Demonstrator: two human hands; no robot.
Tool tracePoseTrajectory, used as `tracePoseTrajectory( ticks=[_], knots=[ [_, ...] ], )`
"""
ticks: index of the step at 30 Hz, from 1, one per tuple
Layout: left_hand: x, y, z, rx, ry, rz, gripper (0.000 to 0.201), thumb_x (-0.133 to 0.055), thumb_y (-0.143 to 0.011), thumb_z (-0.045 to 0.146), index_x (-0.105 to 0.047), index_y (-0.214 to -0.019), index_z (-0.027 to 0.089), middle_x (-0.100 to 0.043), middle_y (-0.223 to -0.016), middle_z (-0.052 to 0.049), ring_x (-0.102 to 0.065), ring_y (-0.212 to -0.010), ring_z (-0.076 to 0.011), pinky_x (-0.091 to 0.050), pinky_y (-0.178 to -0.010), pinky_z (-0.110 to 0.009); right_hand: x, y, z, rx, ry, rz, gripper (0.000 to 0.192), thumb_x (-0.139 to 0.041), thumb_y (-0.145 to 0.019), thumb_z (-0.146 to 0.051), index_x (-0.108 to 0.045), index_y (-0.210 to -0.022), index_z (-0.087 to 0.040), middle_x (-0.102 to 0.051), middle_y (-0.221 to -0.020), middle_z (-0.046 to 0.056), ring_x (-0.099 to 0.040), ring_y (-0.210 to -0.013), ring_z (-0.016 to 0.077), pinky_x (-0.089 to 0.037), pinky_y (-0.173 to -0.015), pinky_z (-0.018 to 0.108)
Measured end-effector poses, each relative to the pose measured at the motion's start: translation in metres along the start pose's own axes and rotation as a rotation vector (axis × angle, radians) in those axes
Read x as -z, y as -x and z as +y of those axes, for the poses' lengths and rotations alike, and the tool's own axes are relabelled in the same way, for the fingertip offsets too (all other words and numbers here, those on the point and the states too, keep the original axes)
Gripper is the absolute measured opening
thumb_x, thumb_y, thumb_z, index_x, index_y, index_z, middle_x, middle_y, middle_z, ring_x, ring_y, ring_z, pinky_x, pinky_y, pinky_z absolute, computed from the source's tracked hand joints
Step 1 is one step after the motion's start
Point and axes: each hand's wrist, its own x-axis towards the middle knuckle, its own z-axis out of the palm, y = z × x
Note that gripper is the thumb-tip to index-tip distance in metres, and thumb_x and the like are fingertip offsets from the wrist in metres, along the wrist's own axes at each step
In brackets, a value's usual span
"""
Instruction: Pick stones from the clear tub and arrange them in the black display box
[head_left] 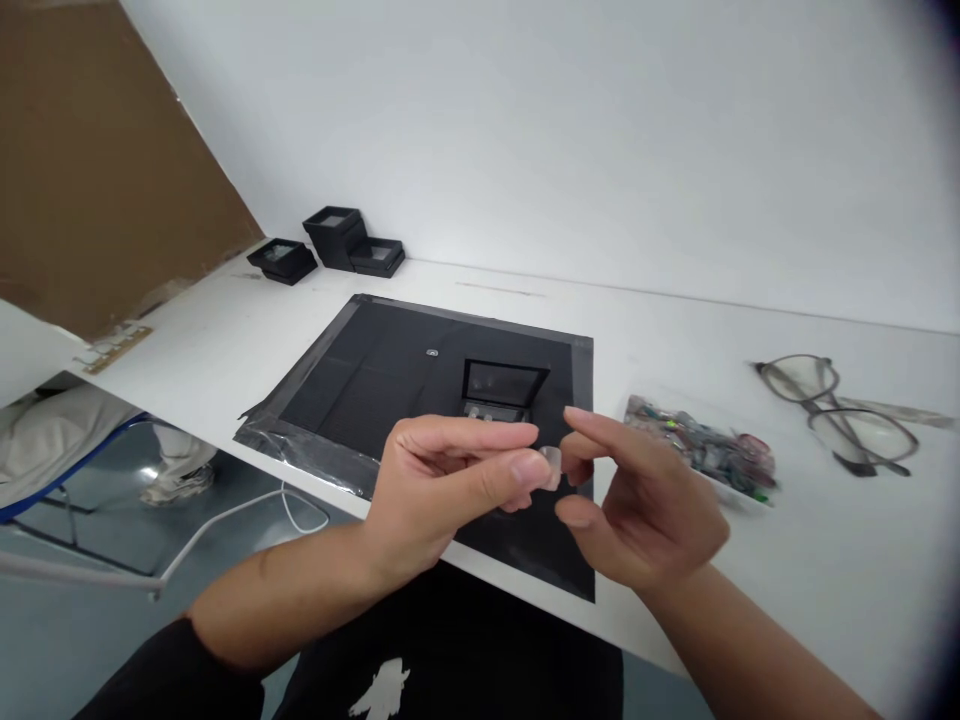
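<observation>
Between the thumb and fingers of my left hand (457, 480) is a small clear piece (552, 468), its exact kind too small to make out. My right hand (645, 500) is close on its right side, thumb and forefinger apart, with nothing visible held. Behind my hands, a black box (504, 385) with its windowed lid raised sits on the black mat (390, 350); a few small pale items show inside, partly hidden by my left hand. Farther back on the mat lies a tiny shiny piece (432, 352).
Several black boxes with windowed lids (334, 240) stand at the back left, against the wall. To the right lie a plastic bag of small colourful pieces (705, 450) and a pair of glasses (832, 410). A blue-edged chair (67, 460) is beyond the table's left edge.
</observation>
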Motion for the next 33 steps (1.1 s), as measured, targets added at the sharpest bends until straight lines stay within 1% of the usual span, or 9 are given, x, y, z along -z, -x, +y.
tracePoseTrajectory(
  ticks=[8, 14, 19, 21, 24, 26, 28, 31, 33],
  knots=[
    [0.002, -0.002, -0.011, 0.047, -0.036, 0.031, 0.024, -0.079, -0.077, 0.016, -0.078, -0.096, 0.031, -0.078, -0.076, 0.003, -0.07, -0.063, -0.0067, -0.058, -0.057, -0.012, 0.002, -0.007, -0.008, 0.011, 0.096, -0.031, 0.048, -0.071, -0.085, -0.018, -0.062, -0.129, -0.034, -0.073, -0.082, 0.0, -0.063, -0.058, 0.0133, -0.053, -0.052, 0.027],
    [0.002, -0.004, -0.014, -0.011, -0.062, 0.051, 0.023, -0.079, -0.077, 0.014, -0.078, -0.093, 0.03, -0.077, -0.074, 0.005, -0.068, -0.057, -0.0052, -0.058, -0.058, -0.013, 0.002, -0.008, -0.012, -0.055, 0.095, -0.044, 0.041, -0.073, -0.083, -0.017, -0.066, -0.12, -0.033, -0.067, -0.07, -0.002, -0.057, -0.053, 0.0116, -0.047, -0.048, 0.025],
    [0.008, -0.001, -0.013, 0.016, -0.18, 0.066, 0.017, -0.07, -0.088, 0.032, -0.077, -0.102, 0.028, -0.077, -0.077, 0.0, -0.068, -0.062, -0.0092, -0.056, -0.056, -0.019, 0.003, -0.006, -0.013, -0.1, 0.116, -0.028, 0.034, -0.07, -0.086, -0.02, -0.068, -0.117, -0.034, -0.061, -0.062, -0.004, -0.054, -0.049, 0.0116, -0.044, -0.046, 0.026],
    [0.019, -0.001, -0.013, -0.041, -0.264, 0.08, 0.024, -0.058, -0.096, 0.038, -0.076, -0.106, 0.025, -0.078, -0.083, -0.004, -0.07, -0.07, -0.0123, -0.056, -0.058, -0.022, 0.002, -0.006, -0.011, -0.093, 0.101, -0.005, 0.036, -0.069, -0.087, -0.018, -0.068, -0.119, -0.035, -0.057, -0.06, -0.004, -0.05, -0.048, 0.0119, -0.042, -0.045, 0.027],
    [0.044, -0.004, -0.014, -0.255, -0.522, 0.075, 0.028, -0.049, -0.1, 0.031, -0.076, -0.106, 0.024, -0.078, -0.085, -0.004, -0.071, -0.076, -0.0132, -0.055, -0.064, -0.025, 0.002, -0.007, -0.006, -0.072, 0.123, 0.019, 0.04, -0.069, -0.086, -0.016, -0.067, -0.12, -0.036, -0.055, -0.059, -0.004, -0.047, -0.047, 0.012, -0.041, -0.044, 0.028],
    [0.064, -0.009, -0.016, -0.419, -0.796, 0.013, 0.022, -0.055, -0.095, 0.02, -0.075, -0.103, 0.022, -0.077, -0.086, -0.003, -0.07, -0.079, -0.0128, -0.055, -0.073, -0.026, 0.002, -0.008, -0.001, -0.059, 0.172, 0.027, 0.039, -0.069, -0.086, -0.015, -0.067, -0.118, -0.036, -0.056, -0.06, -0.005, -0.047, -0.047, 0.0111, -0.041, -0.045, 0.027],
    [0.082, -0.014, -0.018, -0.537, -1.01, -0.135, 0.018, -0.06, -0.089, 0.014, -0.075, -0.099, 0.019, -0.077, -0.089, -0.003, -0.07, -0.079, -0.0134, -0.055, -0.076, -0.028, 0.003, -0.009, 0.006, -0.059, 0.241, -0.005, 0.032, -0.068, -0.088, -0.017, -0.068, -0.114, -0.035, -0.057, -0.059, -0.005, -0.049, -0.047, 0.0105, -0.042, -0.046, 0.026],
    [0.098, -0.019, -0.021, -0.54, -1.198, -0.289, 0.014, -0.064, -0.086, 0.015, -0.073, -0.097, 0.018, -0.077, -0.089, -0.003, -0.069, -0.081, -0.0147, -0.056, -0.078, -0.03, 0.006, -0.007, 0.021, -0.101, 0.399, -0.207, 0.018, -0.062, -0.093, -0.028, -0.07, -0.109, -0.027, -0.063, -0.061, -0.003, -0.054, -0.05, 0.0111, -0.044, -0.05, 0.026],
    [0.101, -0.021, -0.024, -0.489, -1.275, -0.335, 0.013, -0.065, -0.087, 0.019, -0.074, -0.096, 0.019, -0.077, -0.093, -0.003, -0.068, -0.086, -0.016, -0.056, -0.081, -0.031, 0.008, -0.005, 0.032, -0.134, 0.525, -0.401, 0.024, -0.056, -0.096, -0.035, -0.072, -0.109, -0.022, -0.07, -0.069, 0.001, -0.06, -0.056, 0.0123, -0.044, -0.052, 0.026]
  ],
)
